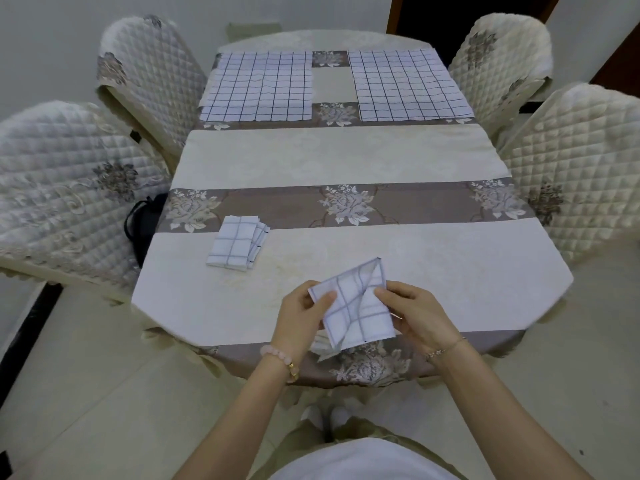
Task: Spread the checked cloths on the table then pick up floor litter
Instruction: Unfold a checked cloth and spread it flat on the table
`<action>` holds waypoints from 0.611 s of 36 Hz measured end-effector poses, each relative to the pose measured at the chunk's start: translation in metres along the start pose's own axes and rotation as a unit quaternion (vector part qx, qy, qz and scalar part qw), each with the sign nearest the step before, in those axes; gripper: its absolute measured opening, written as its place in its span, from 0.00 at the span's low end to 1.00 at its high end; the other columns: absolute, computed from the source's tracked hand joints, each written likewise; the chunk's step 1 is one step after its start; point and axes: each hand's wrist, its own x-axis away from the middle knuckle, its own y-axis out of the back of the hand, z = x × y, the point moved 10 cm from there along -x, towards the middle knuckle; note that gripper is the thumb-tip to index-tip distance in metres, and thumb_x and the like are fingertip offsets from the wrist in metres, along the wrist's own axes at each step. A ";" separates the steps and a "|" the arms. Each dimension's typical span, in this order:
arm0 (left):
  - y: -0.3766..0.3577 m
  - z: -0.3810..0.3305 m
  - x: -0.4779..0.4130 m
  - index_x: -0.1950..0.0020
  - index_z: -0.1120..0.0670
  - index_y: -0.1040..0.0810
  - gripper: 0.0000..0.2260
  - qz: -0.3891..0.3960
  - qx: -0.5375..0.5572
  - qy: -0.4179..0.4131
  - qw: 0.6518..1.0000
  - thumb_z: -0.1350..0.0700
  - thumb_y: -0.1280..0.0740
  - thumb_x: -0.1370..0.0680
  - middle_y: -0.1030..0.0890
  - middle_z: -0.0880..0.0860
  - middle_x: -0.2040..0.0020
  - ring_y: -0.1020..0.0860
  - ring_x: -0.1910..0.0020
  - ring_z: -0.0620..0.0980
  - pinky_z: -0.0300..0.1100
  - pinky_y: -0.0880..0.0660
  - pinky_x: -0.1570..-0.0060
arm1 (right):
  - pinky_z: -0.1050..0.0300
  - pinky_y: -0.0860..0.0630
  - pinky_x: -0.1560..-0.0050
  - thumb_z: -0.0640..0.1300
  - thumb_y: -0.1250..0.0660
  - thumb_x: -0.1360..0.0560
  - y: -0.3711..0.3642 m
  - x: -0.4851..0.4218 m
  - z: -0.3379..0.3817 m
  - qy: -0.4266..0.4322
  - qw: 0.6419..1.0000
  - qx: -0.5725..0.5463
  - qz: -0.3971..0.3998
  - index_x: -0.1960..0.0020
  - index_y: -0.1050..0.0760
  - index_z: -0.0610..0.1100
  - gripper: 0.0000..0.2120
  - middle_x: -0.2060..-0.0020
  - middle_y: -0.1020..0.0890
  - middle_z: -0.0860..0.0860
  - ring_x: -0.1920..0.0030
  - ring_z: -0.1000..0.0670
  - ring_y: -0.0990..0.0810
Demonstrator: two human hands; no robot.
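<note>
Item 1 — folded checked cloth (238, 243): a small stack lying flat on the counter (346, 157), left of centre at the near half, well apart from both hands; the left hand is the nearer one to it.

Item 2 — left hand (304, 315): closed on the left edge of the held cloth, thumb on top, over the near edge of the counter.

Item 3 — held checked cloth (353, 306): partly folded, pinched between the two hands just above the counter; its long axis runs diagonally, near-left to far-right, with one flap lifting at the far-right corner. Judged step: opening it out before laying it flat.

Item 4 — right hand (412, 313): closed on the right edge of the same cloth, fingertips at the loosened flap.

Item 5 — spread cloths: one at far left (258, 86), one at far right (407, 86), both flat, a gap between them.

Surface — patterned tablecloth; the middle band lies bare, so there is room ahead of the hands to lay the cloth.

Room — quilted chairs (69, 188) on both sides; pale tiled floor (86, 393); no litter clearly made out.
</note>
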 end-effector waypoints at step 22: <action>0.056 0.002 -0.032 0.63 0.61 0.30 0.13 -0.060 -0.057 -0.003 0.997 0.55 0.34 0.23 0.34 0.56 0.68 0.36 0.68 0.49 0.38 0.40 0.70 | 0.78 0.28 0.65 0.40 0.33 0.25 0.040 -0.025 0.040 0.093 0.967 0.230 -0.060 0.55 0.19 0.42 0.04 0.60 0.18 0.56 0.59 0.60 0.22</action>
